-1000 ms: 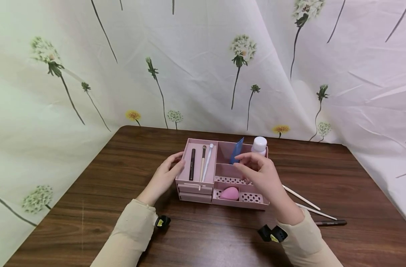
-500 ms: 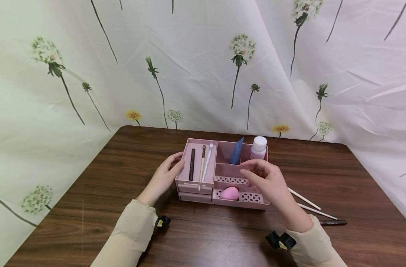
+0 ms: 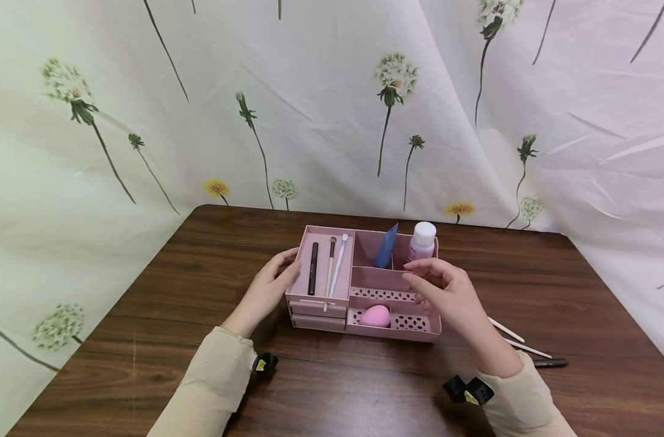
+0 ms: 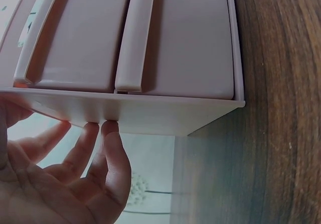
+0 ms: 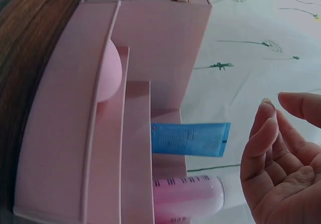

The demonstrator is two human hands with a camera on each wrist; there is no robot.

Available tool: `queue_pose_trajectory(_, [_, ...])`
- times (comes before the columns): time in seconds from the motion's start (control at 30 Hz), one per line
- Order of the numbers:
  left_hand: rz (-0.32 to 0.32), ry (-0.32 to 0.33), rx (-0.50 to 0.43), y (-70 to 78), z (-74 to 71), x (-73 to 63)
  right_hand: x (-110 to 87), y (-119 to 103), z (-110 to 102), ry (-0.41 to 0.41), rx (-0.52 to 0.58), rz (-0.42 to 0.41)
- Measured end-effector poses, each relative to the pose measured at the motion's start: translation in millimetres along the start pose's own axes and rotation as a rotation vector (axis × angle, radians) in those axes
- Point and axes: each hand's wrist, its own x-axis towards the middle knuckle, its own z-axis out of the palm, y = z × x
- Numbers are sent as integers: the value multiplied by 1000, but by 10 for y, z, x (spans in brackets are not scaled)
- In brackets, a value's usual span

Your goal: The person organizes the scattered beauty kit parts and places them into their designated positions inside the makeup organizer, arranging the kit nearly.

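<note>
My left hand point(image 3: 269, 287) is at the left side of a pink desk organizer point(image 3: 350, 314); in the left wrist view its fingertips point(image 4: 111, 127) touch the side wall. Over the organizer's right part is my right hand point(image 3: 447, 294), fingers loosely bent and holding nothing. A dark pencil-shaped stick point(image 3: 313, 269) and two makeup brushes, one tan point(image 3: 329, 264) and one white point(image 3: 340, 264), lie in the top left tray. Behind the right hand stand a blue tube point(image 3: 386, 247) and a white-capped bottle point(image 3: 422, 244) in the back compartments. A pink makeup sponge point(image 3: 376, 316) sits in the front compartment.
To the right of the organizer, two pale sticks point(image 3: 528, 349) and a dark pen-like stick point(image 3: 552, 363) lie on the wooden table point(image 3: 212, 243), partly hidden by my right arm. A floral cloth point(image 3: 321, 121) hangs behind the table.
My right hand has drawn back to the right and slightly down, away from the blue tube, uncovering the bottle. The left hand stays at the organizer's side.
</note>
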Motion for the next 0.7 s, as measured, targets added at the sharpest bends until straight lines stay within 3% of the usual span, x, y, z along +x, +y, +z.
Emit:
queue_pose_trajectory(0.27, [11,0,-9,-3,5,7,56,31,-219,5,-39,37])
queue_pose_trajectory(0.57, [17,2,-7,-1,-13,2,134,130,-476,31,-168,121])
queue_pose_trajectory(0.7, [17,1,-12,-5,-7,3,147,218,-559,57,-299,114])
